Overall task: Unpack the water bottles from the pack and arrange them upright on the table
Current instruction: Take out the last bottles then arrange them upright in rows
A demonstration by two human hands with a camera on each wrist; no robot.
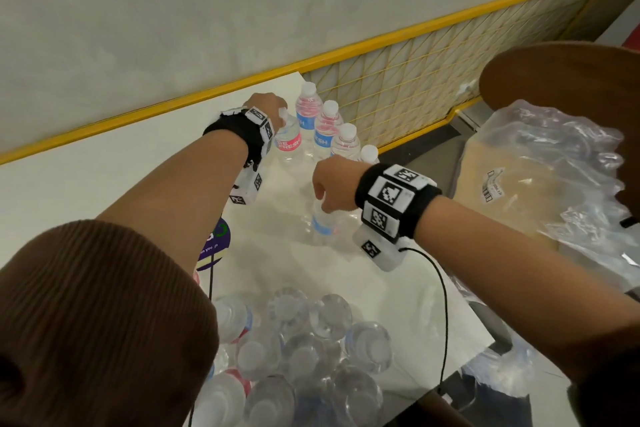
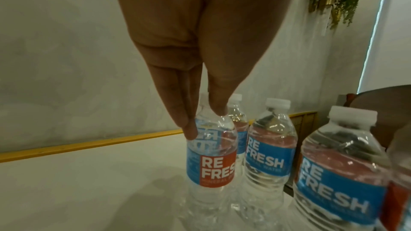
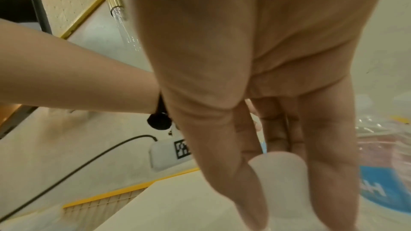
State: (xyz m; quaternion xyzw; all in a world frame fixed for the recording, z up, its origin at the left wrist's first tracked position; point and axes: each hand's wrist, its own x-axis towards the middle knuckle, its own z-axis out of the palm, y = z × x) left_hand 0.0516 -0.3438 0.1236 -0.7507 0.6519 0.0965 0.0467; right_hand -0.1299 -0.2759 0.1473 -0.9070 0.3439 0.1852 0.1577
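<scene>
Left fingers [image 2: 189, 126]: pinched together with the thumb around the neck and shoulder of a bottle with a red and blue label [image 2: 211, 155], tips touching its clear plastic just above the label.
Left hand [image 1: 266, 106]: reached to about 11 o'clock on the white table [image 1: 104, 163], closed over the top of that bottle, which stands upright on the tabletop.
Right fingers [image 3: 329, 147]: curled downward around a white cap [image 3: 278, 162], thumb on one side and fingers on the other.
Right hand [image 1: 332, 189]: near the middle of the table, gripping the top of a blue-labelled bottle [image 1: 322, 222]; the bottle stands roughly upright, and whether its base touches the table I cannot tell.
Standing row [image 1: 329, 125]: four more capped bottles upright in a line running from 12 toward 2 o'clock along the table's far edge, just beside the left hand's bottle.
Pack [image 1: 304, 350]: at 6 o'clock, nearest the person, a cluster of clear bottles lying with bases toward the camera, a few labels showing.
Loose plastic wrap [image 1: 568, 184]: crumpled at 3 o'clock, off the table's right edge, over a tan surface.
Wristbands: black, with white marker blocks on both wrists; a black cable [image 1: 443, 305] trails from the right one.
Yellow-framed mesh panel [image 1: 433, 80]: behind the row, at 1 o'clock.
</scene>
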